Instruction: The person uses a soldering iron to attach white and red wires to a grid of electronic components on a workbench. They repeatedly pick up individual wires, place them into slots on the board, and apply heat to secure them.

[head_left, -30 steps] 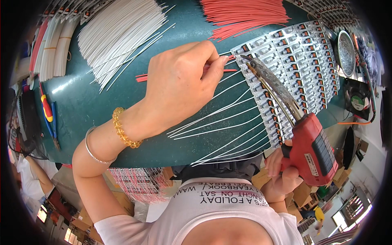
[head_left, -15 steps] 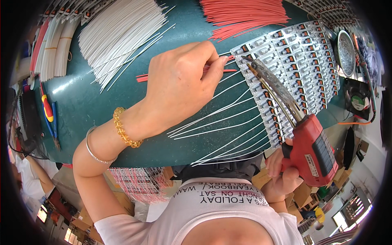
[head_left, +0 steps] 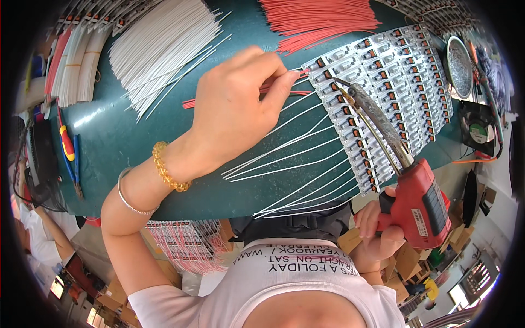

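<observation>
My left hand (head_left: pixel 235 106) is closed in a pinch above the green table, with a thin red wire (head_left: pixel 303 71) between thumb and forefinger. The wire's tip reaches the left edge of a panel of small silver circuit boards (head_left: pixel 383 93). More red wires (head_left: pixel 188 103) pass beneath this hand. My right hand (head_left: pixel 380 227) is wrapped round the grip of a red and black soldering gun (head_left: pixel 421 202). Its dark tip hangs over the panel's upper left part, just right of the red wire. Several white wires (head_left: pixel 295 158) fan out leftward from the panel's left edge.
Loose white wires (head_left: pixel 164 44) and red wires (head_left: pixel 322 22) lie at the far side. Bundled wires (head_left: pixel 76 68), a red-yellow screwdriver (head_left: pixel 66 143) and blue-handled pliers (head_left: pixel 76 158) are at left. A metal bowl (head_left: pixel 460 68) and a black fan (head_left: pixel 478 126) stand at right.
My left hand has shifted slightly left with the red wire. The soldering gun's tip has moved a little right, away from the panel's left edge. The whole view has shifted slightly.
</observation>
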`<move>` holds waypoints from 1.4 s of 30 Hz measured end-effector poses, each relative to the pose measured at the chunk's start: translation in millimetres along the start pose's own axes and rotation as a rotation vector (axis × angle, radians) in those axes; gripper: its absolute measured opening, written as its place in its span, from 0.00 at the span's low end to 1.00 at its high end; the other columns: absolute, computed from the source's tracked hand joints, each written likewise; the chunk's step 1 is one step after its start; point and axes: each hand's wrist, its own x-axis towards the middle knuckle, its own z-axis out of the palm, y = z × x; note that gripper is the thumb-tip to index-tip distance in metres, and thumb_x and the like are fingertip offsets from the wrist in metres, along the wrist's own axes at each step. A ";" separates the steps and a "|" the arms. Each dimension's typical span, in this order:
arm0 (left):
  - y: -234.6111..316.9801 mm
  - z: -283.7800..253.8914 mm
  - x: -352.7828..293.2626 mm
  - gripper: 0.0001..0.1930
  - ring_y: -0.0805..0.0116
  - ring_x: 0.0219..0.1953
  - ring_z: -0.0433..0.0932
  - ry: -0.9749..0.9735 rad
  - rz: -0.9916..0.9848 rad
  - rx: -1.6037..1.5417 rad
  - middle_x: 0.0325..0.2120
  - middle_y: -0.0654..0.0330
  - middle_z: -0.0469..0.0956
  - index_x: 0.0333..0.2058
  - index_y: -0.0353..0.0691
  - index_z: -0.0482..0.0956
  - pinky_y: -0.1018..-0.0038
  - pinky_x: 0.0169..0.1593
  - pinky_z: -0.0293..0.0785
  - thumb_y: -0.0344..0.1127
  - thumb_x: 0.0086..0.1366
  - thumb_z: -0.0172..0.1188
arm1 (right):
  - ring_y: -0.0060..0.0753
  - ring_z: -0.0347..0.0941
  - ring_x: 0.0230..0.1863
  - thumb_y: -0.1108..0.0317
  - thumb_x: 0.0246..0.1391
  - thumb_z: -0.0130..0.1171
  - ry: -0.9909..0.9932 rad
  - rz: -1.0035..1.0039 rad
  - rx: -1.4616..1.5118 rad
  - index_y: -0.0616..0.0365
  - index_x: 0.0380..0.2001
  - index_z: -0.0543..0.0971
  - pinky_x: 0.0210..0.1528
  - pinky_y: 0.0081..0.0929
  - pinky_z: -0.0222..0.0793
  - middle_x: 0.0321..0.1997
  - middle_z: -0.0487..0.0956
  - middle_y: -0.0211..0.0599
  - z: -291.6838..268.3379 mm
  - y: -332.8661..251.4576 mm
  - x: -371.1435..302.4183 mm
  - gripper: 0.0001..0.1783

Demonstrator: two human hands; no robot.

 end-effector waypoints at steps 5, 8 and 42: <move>9.0 0.0 -6.2 0.05 0.73 0.20 0.68 0.006 0.033 -0.095 0.23 0.61 0.73 0.24 0.35 0.78 0.79 0.22 0.62 0.27 0.55 0.65 | 0.17 0.58 0.10 0.27 0.45 0.54 -0.005 -0.049 -0.041 0.71 0.54 0.62 0.15 0.17 0.57 0.10 0.63 0.21 -10.1 14.0 -5.7 0.54; 9.7 7.7 -11.5 0.05 0.73 0.20 0.68 -0.028 0.006 -0.087 0.22 0.62 0.73 0.24 0.35 0.77 0.79 0.22 0.62 0.26 0.55 0.65 | 0.16 0.59 0.10 0.23 0.41 0.52 -0.157 -0.063 -0.016 0.70 0.54 0.63 0.15 0.16 0.56 0.10 0.63 0.20 -41.2 34.4 -4.6 0.57; 8.2 6.8 -9.9 0.07 0.71 0.19 0.68 -0.031 0.028 0.019 0.21 0.61 0.71 0.23 0.34 0.74 0.76 0.22 0.63 0.25 0.55 0.65 | 0.19 0.59 0.10 0.24 0.44 0.51 -0.041 0.075 -0.109 0.71 0.52 0.66 0.17 0.18 0.56 0.09 0.62 0.22 -6.5 3.6 -5.3 0.54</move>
